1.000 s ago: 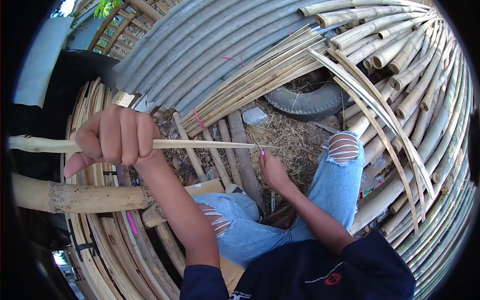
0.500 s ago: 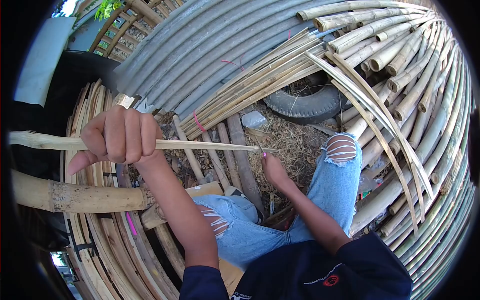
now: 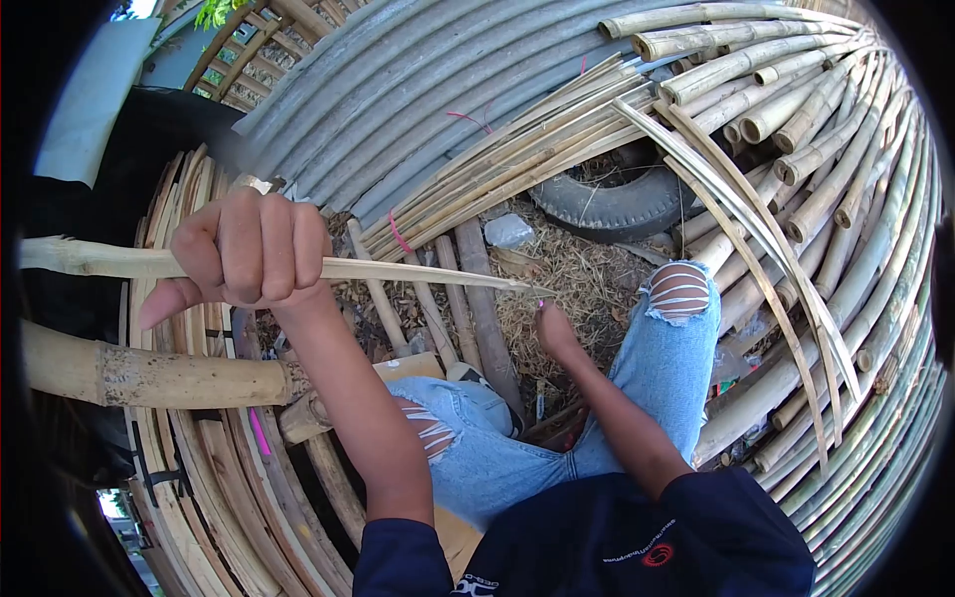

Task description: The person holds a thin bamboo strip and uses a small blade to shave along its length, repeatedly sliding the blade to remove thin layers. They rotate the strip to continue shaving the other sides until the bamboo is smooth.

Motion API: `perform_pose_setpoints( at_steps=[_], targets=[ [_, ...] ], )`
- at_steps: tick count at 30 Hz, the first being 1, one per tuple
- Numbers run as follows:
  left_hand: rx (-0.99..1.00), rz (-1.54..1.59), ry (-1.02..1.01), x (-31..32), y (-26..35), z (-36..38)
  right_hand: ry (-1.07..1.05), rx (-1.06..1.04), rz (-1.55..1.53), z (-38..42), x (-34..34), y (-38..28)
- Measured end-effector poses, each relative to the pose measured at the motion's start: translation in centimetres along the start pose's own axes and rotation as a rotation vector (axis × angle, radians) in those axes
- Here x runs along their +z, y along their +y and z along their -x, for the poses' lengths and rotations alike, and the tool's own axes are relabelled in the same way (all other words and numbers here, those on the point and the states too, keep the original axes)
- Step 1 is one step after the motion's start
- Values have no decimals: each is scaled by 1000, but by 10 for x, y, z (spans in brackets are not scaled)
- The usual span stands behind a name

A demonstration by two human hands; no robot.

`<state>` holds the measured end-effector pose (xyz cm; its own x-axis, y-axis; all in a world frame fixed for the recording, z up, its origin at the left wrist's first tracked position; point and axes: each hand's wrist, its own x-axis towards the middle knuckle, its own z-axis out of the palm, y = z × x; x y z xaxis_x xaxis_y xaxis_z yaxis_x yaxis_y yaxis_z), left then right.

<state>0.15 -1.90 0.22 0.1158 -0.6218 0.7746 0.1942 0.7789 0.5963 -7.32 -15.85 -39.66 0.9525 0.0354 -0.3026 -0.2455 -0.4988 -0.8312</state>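
Note:
My left hand is wrapped in a fist around a pale split-bamboo strip, which runs across in front of me from the left edge. Its thin end reaches down toward my right hand, which is closed low between my knees. A bit of pink and a thin blade show above those fingers, apparently a small knife; most of it is hidden in the hand. The blade lies at or close to the strip's tip. Under my left forearm is a thick bamboo pole.
A bundle of bamboo strips tied with pink string leans over corrugated metal sheets. Behind my knee lies an old tyre. Bamboo poles are stacked on the right, with bent strips over them. Split slats lie on the left.
The strip's thin end now slopes more downward to the right. My right hand has shifted slightly right, and my left hand slightly right with the strip still in its grip.

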Motion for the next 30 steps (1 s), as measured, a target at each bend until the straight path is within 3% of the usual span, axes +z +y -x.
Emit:
perform_pose_setpoints(
  at_steps=[4,8,10,12,14,16,18,20,22,24,26,28,30],
  targets=[
    [55,-38,123,0,6,9,82,-41,-103,20,-9,-44],
    [48,-61,95,-2,7,9,27,-5,-66,-17,20,32],
    [71,-67,122,-3,7,12,59,48,-94,-11,3,-11],
    [54,-71,124,-2,6,9,124,-215,-45,8,-10,-38],
    [47,-83,136,6,3,13,106,-122,43,2,13,17],
    [21,-67,60,0,2,7,-56,42,184,-13,6,37],
    [43,-59,86,1,-2,6,41,43,162,-21,21,27],
    [42,-55,64,1,-1,6,161,-96,61,-4,16,3],
    [24,-66,85,3,2,10,167,-47,83,-3,29,37],
    [26,-141,60,-7,5,9,84,165,143,-15,24,60],
    [50,-211,136,-6,8,14,50,47,198,-29,36,71],
    [172,-359,439,-7,14,22,46,104,140,-26,43,75],
    [113,-450,382,-14,20,21,73,97,105,-24,41,74]
  ],
)
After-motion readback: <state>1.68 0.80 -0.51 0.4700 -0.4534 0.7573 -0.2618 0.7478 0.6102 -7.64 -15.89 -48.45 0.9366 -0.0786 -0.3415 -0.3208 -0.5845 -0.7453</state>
